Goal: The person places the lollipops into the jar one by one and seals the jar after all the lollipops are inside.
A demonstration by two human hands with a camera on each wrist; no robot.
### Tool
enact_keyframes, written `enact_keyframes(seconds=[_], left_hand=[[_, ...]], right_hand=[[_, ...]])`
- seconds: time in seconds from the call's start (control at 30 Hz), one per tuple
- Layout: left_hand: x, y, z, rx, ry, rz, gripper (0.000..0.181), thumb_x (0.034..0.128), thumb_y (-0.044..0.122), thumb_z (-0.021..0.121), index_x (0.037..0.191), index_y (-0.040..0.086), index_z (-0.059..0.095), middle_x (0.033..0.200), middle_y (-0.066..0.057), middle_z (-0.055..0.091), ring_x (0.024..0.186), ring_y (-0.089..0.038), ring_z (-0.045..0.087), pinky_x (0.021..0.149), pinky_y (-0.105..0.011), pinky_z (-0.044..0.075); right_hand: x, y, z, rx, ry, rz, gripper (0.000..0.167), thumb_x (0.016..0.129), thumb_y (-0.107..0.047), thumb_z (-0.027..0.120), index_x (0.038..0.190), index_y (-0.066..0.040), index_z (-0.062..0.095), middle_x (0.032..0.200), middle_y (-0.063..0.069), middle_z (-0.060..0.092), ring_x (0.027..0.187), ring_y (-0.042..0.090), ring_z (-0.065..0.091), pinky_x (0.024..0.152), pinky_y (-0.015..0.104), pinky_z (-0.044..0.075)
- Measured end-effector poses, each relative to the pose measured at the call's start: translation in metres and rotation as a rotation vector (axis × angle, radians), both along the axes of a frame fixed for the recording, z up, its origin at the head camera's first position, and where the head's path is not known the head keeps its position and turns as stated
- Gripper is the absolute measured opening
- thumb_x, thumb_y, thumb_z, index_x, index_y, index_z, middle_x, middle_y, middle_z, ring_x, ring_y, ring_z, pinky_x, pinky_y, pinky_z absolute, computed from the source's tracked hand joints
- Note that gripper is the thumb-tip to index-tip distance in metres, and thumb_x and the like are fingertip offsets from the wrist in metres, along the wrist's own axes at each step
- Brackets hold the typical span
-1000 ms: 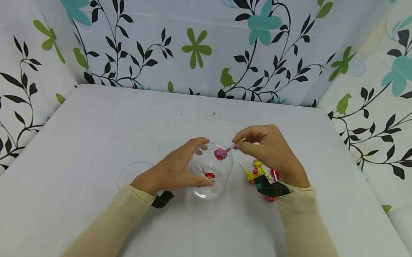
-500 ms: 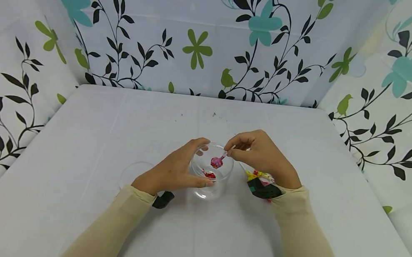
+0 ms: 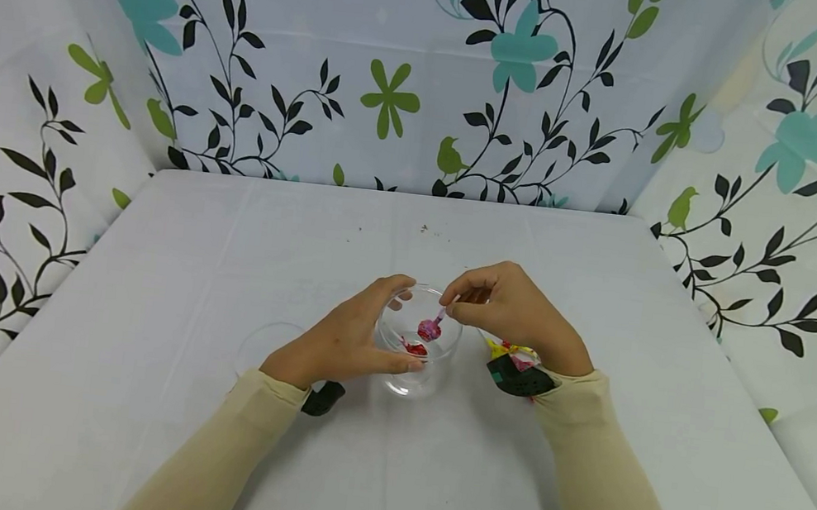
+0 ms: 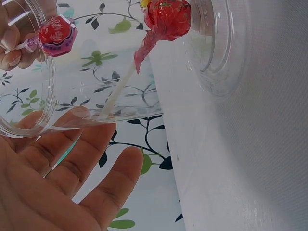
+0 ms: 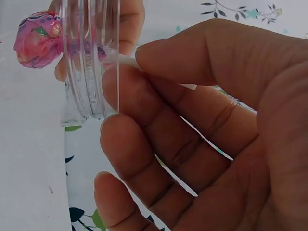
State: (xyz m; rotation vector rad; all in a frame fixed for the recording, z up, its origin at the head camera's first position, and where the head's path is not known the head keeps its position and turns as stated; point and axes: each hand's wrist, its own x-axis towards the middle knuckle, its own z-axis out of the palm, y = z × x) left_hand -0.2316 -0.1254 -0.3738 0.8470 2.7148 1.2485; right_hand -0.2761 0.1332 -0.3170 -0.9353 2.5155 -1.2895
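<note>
The left hand (image 3: 348, 328) holds a clear jar (image 3: 446, 352). Its thumb is on the near side and its fingers are around the back, so the jar sits between them. The left wrist view shows small gaps between some of those fingers. The jar stands upright on the white worktop (image 3: 386, 469), near the middle, with its mouth up.

The right hand (image 3: 510, 311) is right at the mouth of the jar. Its thumb and first finger pinch the white stick of a pink lollipop (image 3: 430, 329). The other fingers are bent a little, with thin gaps between them. The round candy end hangs down inside the jar, below the rim, and the stick leans up to the right.

A red lollipop (image 4: 168, 19) is in the jar too. Its ball is down low, and its stick leans up along the side. The two candy balls are apart.

More lollipops (image 3: 499, 349), yellow and red, lie by the right wrist, partly hidden by it and its black band (image 3: 521, 377). A faint clear ring (image 3: 240, 351) lies left of the jar, partly behind the left hand. Behind the worktop hangs a cloth (image 3: 290, 31) with leaves, flowers and birds.
</note>
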Motion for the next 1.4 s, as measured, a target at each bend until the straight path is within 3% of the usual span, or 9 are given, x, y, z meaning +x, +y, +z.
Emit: enact_keyframes(seconds=[0.37,0.7,1.07,1.23,1.4], left_hand=[[0.001,0.002,-0.002,0.017,-0.014,-0.005,0.098,0.0808,0.050,0.088,0.157,0.022,0.033,0.146,-0.002,0.052,0.134,-0.030,0.055,0.104,-0.052,0.049],[0.001,0.001,0.002,-0.005,-0.028,0.026,0.104,0.0792,0.061,0.084,0.159,0.018,0.033,0.147,0.001,0.051,0.134,-0.021,0.053,0.104,-0.054,0.050],[0.001,0.000,0.000,-0.009,-0.037,0.030,0.100,0.0800,0.057,0.085,0.158,0.024,0.032,0.147,0.003,0.051,0.135,-0.022,0.053,0.104,-0.054,0.050],[0.001,0.000,0.000,-0.010,-0.037,0.024,0.100,0.0807,0.054,0.086,0.158,0.024,0.031,0.148,0.003,0.051,0.136,-0.023,0.053,0.105,-0.054,0.049],[0.000,0.001,-0.001,-0.003,-0.031,0.014,0.100,0.0809,0.053,0.086,0.159,0.022,0.031,0.149,0.001,0.050,0.137,-0.026,0.053,0.106,-0.055,0.048]], right_hand=[[0.003,0.004,0.002,-0.025,0.011,-0.001,0.013,0.091,-0.004,0.074,0.100,-0.009,0.080,0.093,0.003,0.076,0.079,0.022,0.067,0.071,0.031,0.057],[-0.008,0.015,0.002,-0.031,-0.028,-0.108,0.012,0.092,-0.003,0.072,0.101,-0.007,0.078,0.095,0.007,0.074,0.082,0.025,0.066,0.073,0.029,0.056],[-0.033,0.026,-0.026,0.239,-0.160,-0.163,0.022,0.095,-0.013,0.070,0.113,-0.002,0.075,0.108,0.008,0.075,0.097,0.025,0.066,0.086,0.037,0.056],[-0.038,0.030,-0.036,0.413,-0.204,-0.189,0.015,0.092,-0.014,0.069,0.104,-0.008,0.076,0.099,0.006,0.072,0.085,0.022,0.063,0.072,0.035,0.054],[-0.036,0.031,-0.042,0.466,-0.291,-0.247,0.007,0.084,-0.010,0.070,0.090,-0.010,0.073,0.091,0.006,0.065,0.078,0.022,0.060,0.063,0.031,0.049]])
